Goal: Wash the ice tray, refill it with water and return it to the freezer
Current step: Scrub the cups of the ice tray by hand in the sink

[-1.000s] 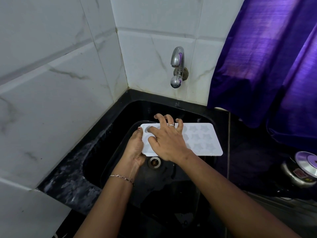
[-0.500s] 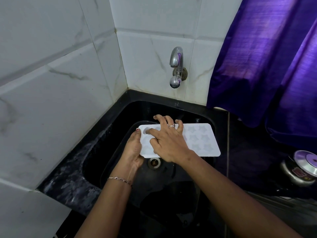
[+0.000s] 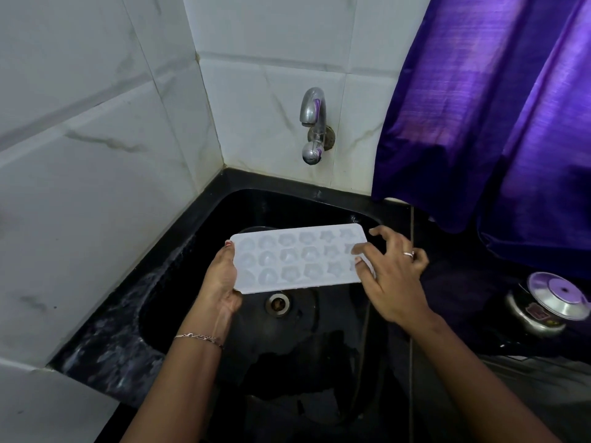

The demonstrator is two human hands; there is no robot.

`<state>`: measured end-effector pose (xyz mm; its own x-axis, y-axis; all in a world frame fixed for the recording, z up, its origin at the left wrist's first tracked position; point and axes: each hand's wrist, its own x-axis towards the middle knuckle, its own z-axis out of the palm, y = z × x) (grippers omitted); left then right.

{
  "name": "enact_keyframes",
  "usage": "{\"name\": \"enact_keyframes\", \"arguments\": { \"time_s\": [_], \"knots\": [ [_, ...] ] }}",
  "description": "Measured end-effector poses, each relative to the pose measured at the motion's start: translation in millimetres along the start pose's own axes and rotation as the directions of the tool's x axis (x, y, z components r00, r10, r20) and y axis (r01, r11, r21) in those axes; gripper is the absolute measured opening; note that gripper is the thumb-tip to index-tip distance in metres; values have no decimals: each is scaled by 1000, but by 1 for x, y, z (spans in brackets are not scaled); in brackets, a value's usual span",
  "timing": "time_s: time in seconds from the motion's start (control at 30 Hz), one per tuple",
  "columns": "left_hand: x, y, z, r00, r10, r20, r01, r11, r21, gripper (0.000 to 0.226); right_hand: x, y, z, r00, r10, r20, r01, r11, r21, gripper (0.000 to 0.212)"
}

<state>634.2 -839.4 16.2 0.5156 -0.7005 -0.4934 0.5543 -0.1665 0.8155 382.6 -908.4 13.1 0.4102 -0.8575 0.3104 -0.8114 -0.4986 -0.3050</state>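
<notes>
The white plastic ice tray (image 3: 297,259) is hanging over the black stone sink (image 3: 256,206). The silver metal tap (image 3: 315,123) is sticking out behind, and the round steel pot (image 3: 547,303) is sitting far right.

The black bench (image 3: 105,340) has a black sink (image 3: 287,206) sunk in it. A shiny steel pot (image 3: 543,308) sits on its right side.
</notes>
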Motion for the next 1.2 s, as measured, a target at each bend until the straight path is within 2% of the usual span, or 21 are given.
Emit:
{"name": "enact_keyframes", "arguments": {
  "time_s": [0.33, 0.53, 0.77, 1.07, 1.2],
  "knots": [
    [-3, 3, 4, 1000, -5, -12, 5, 1000, -18, 33, 8, 3, 10, 998, -63, 1, 63, 998, 11, 61],
    [-2, -1, 6, 999, -25, -26, 24, 999, -33, 32, 7, 4, 11, 997, -20, -76, 12, 994, -106, 53],
    [-6, 5, 5, 998, -41, -37, 39, 998, -53, 31, 6, 1, 13, 998, -21, -53, 22, 1000, 19, 67],
    [-7, 2, 3, 999, -20, -26, 18, 998, -57, 32, 4, -3, 12, 993, 12, -119, -16, 999, -40, 47],
    [-8, 4, 4, 1000, -10, -24, 9, 998, -54, 31, 3, -4, 12, 996, 16, -86, -15, 1000, 12, 46]
  ]
}}
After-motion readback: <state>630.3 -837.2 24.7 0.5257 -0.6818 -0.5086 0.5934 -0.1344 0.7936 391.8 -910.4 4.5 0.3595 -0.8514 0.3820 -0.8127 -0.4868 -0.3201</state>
